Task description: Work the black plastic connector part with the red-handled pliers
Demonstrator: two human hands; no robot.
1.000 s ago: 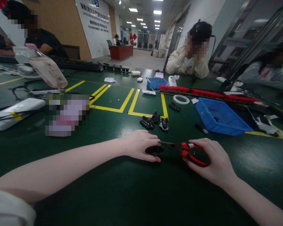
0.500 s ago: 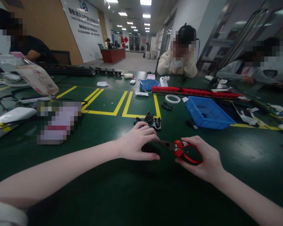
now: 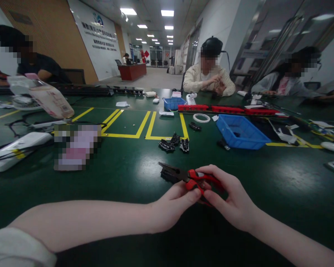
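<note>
Red-handled pliers (image 3: 193, 179) are lifted just above the green table (image 3: 122, 174), jaws pointing left. A small black plastic part (image 3: 168, 173) is clamped in the jaws. My right hand (image 3: 231, 200) wraps its fingers round the red handles. My left hand (image 3: 174, 205) comes in from the left with fingers curled, its fingertips touching the handles near the pivot. A small heap of black parts (image 3: 174, 142) lies beyond on the table, by a yellow floor-tape line.
A blue bin (image 3: 241, 132) sits right of centre, a smaller blue bin (image 3: 172, 103) further back. A white tape ring (image 3: 202, 118), red strips (image 3: 228, 109) and a white device (image 3: 16, 146) at left lie around. Other people sit at the far side and at the left.
The pliers rose off the table with the black part in their jaws. My left hand left the part and moved back to the handles. Both hands drew nearer to me.
</note>
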